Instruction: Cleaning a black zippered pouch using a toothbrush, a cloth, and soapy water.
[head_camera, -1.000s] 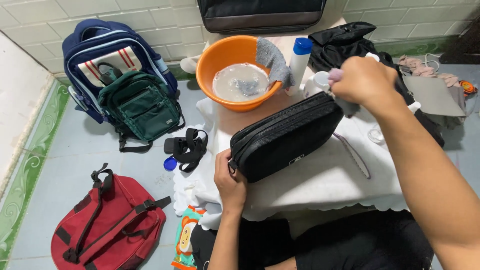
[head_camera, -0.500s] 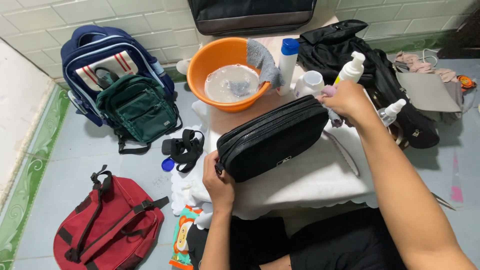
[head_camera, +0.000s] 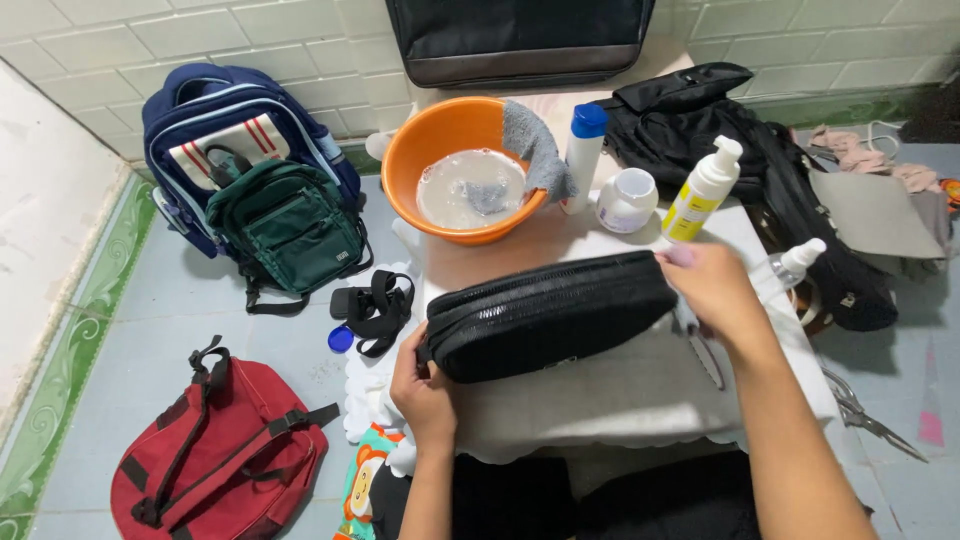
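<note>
A long black pouch (head_camera: 550, 312) lies across the middle of the frame on a low counter (head_camera: 640, 395) covered with a pale cloth. The 2 hands are apart, 1 at each end of it. The left hand (head_camera: 425, 392), at lower centre, is closed around the pouch's left end, thumb up against its side. The right hand (head_camera: 712, 290), right of centre, rests on the pouch's upper right corner with fingers curled over the edge; whether it pinches a zip pull there I cannot tell.

Behind the pouch, toward the top centre, an orange basin (head_camera: 462, 165) holds cloudy water, and a grey rag (head_camera: 535, 150) hangs over its right rim. Just right of the basin stand a white bottle with a blue cap (head_camera: 583, 158), a small white jar (head_camera: 627, 200) and a yellow pump bottle (head_camera: 700, 195). A clear spray bottle (head_camera: 795, 265) lies near the right wrist, next to a black bag (head_camera: 760, 170) in the upper right.

On the tiled floor at left, a green backpack (head_camera: 287, 228) leans against a navy backpack (head_camera: 230, 125); a red backpack (head_camera: 215, 455) lies in the lower left. Scissors (head_camera: 865, 415) lie on the floor at lower right.
</note>
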